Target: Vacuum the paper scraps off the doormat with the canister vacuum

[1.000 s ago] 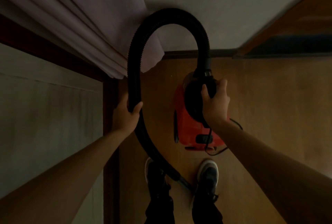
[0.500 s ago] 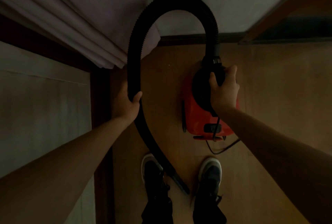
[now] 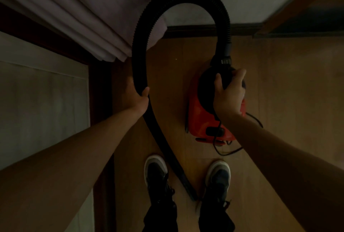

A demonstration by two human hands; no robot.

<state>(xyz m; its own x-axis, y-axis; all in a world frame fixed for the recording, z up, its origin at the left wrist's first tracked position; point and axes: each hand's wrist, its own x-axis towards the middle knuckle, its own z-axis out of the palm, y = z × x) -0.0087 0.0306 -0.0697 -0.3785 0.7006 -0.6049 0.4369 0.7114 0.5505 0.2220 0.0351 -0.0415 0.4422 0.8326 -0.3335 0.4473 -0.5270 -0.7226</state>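
Wood floor (image 3: 288,86), no doormat or scraps visible; left hand (image 3: 138,99) fingers wrap hose (image 3: 137,45), right hand (image 3: 228,94) fingers curl over vacuum (image 3: 199,120) top. Vacuuming apparently not begun.

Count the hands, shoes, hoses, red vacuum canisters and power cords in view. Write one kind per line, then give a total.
Hands: 2 (left hand, right hand)
Shoes: 2 (left shoe, right shoe)
Hoses: 1 (hose)
Red vacuum canisters: 1 (red vacuum canister)
Power cords: 1 (power cord)
Total: 7
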